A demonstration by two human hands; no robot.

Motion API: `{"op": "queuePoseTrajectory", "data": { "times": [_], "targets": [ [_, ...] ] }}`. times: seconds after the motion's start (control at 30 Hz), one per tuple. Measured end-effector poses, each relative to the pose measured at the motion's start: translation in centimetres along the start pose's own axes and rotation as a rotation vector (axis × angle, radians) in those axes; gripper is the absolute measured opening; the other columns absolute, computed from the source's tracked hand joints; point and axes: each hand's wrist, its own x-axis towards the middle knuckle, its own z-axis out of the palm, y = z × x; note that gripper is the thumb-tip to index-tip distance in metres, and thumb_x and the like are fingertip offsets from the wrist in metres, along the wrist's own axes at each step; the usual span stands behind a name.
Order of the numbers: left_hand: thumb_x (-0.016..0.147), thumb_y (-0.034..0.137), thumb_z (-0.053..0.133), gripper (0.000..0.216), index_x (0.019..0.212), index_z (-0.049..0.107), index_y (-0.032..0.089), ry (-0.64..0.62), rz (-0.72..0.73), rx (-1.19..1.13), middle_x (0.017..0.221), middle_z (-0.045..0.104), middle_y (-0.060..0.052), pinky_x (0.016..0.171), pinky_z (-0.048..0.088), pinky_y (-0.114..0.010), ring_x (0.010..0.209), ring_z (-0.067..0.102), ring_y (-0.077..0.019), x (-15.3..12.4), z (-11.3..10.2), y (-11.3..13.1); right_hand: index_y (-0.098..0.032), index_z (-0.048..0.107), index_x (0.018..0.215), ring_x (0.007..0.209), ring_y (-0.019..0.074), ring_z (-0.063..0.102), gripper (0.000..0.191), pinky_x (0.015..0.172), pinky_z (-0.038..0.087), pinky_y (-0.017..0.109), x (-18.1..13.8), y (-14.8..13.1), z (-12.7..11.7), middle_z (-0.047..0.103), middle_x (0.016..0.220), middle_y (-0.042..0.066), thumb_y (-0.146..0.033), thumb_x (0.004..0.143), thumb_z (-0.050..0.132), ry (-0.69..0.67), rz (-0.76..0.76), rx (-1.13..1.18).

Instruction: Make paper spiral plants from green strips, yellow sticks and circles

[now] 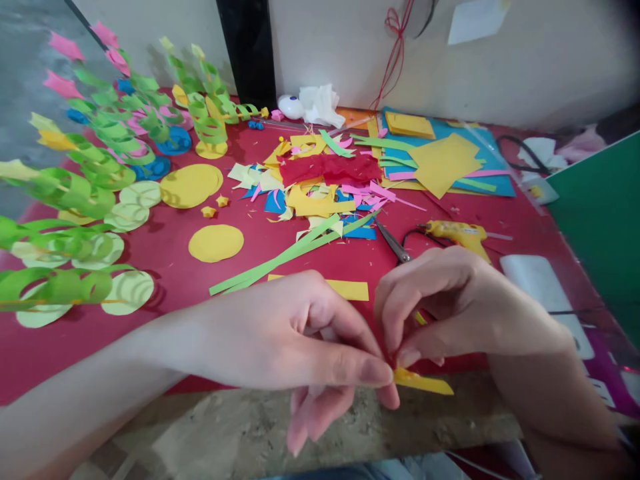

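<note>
- Head view: the left hand has thumb and forefinger together, clamped on one end of a yellow strip.
- The right hand bends its thumb and fingers in at that same end; whether they pinch the paper, I cannot tell.
- The strip's free end sticks out rightward from the left fingertips, below the right hand, near the table's front edge.
</note>
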Motion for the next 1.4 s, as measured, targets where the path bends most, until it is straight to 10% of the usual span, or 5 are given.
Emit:
{"op": "queuePoseTrajectory", "data": {
  "times": [0.7, 1.4],
  "targets": [
    [0.075, 0.029, 0.056, 0.018, 0.064, 0.063, 0.016, 0.011, -0.06, 0.13, 0.051, 0.053, 0.003, 0.041, 0.036, -0.012, 0.04, 0.044, -0.0047, 0.1, -0.1, 0.5, -0.01, 0.065, 0.077, 0.047, 0.0017, 0.05, 0.017, 0.035, 0.039, 0.007, 0.9, 1.1, 0.0, 0.059, 0.061, -0.001, -0.025, 0.069, 0.066, -0.304, 0.428, 0.362],
    [0.08, 0.026, 0.049, 0.019, 0.068, 0.061, 0.018, -0.058, -0.098, 0.164, 0.048, 0.054, 0.003, 0.048, 0.04, -0.015, 0.044, 0.051, -0.0069, 0.3, -0.5, 0.3, -0.01, 0.065, 0.079, 0.047, 0.0016, 0.049, 0.016, 0.035, 0.038, 0.007, 1.0, 1.7, 0.4, 0.058, 0.061, -0.002, -0.023, 0.069, 0.065, -0.355, 0.418, 0.389]
  ]
}}
